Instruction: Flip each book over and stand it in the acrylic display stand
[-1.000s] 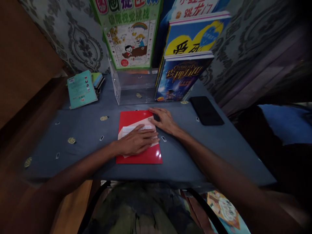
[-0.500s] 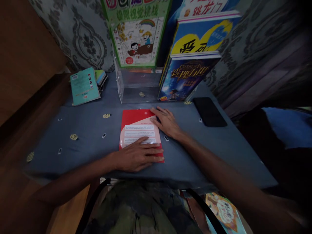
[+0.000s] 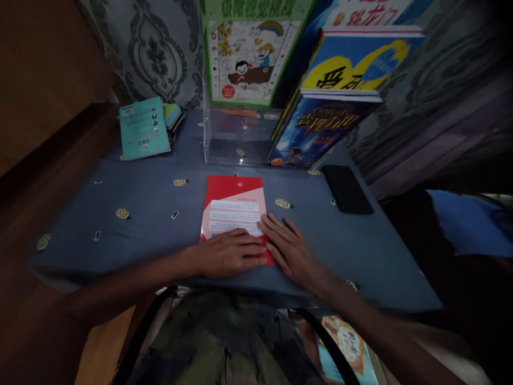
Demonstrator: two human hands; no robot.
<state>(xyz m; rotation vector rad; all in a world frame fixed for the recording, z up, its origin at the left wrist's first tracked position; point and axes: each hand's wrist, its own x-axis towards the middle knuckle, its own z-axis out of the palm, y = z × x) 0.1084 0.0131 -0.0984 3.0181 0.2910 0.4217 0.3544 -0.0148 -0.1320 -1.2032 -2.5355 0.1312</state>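
From afar I see a dim view, with a faint glint on the red booklet (image 3: 235, 206), stretched blur at nine o'clock and near-black shadow at two.

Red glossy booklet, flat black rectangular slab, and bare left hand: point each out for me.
Red booklet (image 3: 235, 216): head view, on a white text panel.
Black slab (image 3: 348, 190): head view, middle of its upper face.
Left hand (image 3: 229, 253): head view, back of the hand.

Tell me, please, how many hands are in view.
2: the left hand on the lower part of the red book, the right hand at its right edge. None seems hidden.
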